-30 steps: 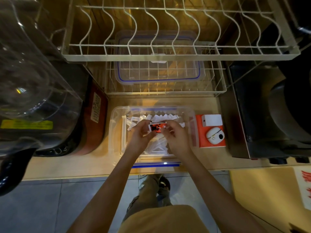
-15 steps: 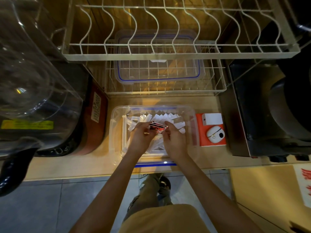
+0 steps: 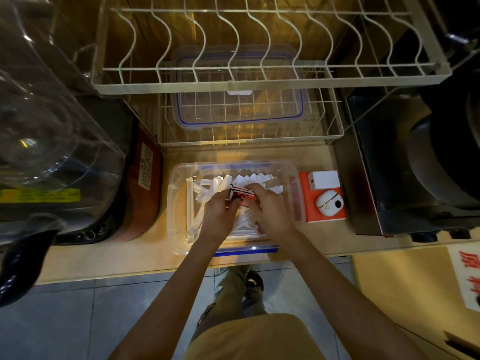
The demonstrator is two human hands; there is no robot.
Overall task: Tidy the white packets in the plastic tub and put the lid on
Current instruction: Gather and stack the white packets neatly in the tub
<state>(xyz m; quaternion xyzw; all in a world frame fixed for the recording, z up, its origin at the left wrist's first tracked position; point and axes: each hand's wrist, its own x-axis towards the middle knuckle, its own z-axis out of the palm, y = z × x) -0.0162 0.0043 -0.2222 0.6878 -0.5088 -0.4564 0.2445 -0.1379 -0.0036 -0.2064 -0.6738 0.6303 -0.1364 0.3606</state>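
Left hand [image 3: 220,213] and right hand [image 3: 271,211]: both inside the clear plastic tub [image 3: 174,203], close together, fingers curled on a small stack of red, black and white packets [image 3: 241,194] held between them (print too blurred to read). White packets [image 3: 255,179]: in the tub, some standing in a row along its far side, others lying loose and crossed along its left side and beneath the hands. Tub: on the wooden counter [image 3: 104,255], near the front edge, open. Lid [image 3: 240,100]: clear with blue seal, lying flat in the lower wire rack [image 3: 335,126] behind the tub. Upper wire dish rack [image 3: 259,79]: above it. Orange box [image 3: 322,197]: just right of the tub, carrying a white charger [image 3: 323,180] and a white earbud case [image 3: 329,203].
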